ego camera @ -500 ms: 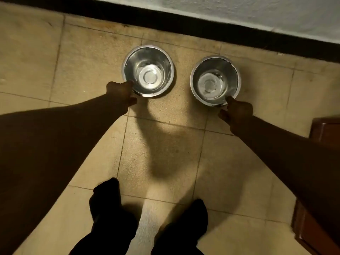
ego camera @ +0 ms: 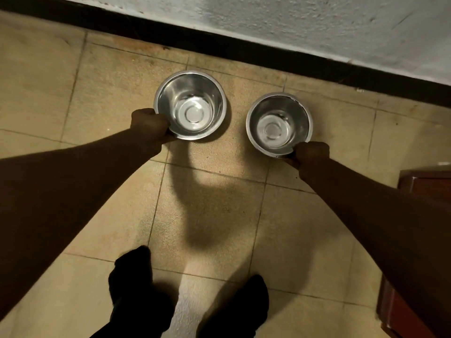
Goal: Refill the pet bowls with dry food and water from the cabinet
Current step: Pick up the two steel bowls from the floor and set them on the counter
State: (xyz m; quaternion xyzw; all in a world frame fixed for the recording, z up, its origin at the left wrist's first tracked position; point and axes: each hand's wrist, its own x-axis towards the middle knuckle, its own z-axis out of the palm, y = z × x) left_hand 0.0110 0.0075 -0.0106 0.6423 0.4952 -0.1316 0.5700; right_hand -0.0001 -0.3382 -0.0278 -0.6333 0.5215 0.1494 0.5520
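Observation:
Two shiny steel pet bowls stand side by side on the tan tiled floor near the wall. Both look dry inside, with no food or water. My left hand (ego camera: 148,126) is closed on the near-left rim of the left bowl (ego camera: 192,103). My right hand (ego camera: 310,154) grips the near-right rim of the right bowl (ego camera: 278,123). The right bowl appears slightly tipped toward me; whether either bowl is off the floor I cannot tell.
A white rough wall (ego camera: 292,23) with a black skirting strip (ego camera: 244,48) runs behind the bowls. A reddish-brown wooden cabinet (ego camera: 422,189) stands at the right edge. My two dark-socked feet (ego camera: 136,289) are planted on the tiles below.
Both hands have gone from touching the bowls' near rims to closing on them. The bowls look larger and nearer in view.

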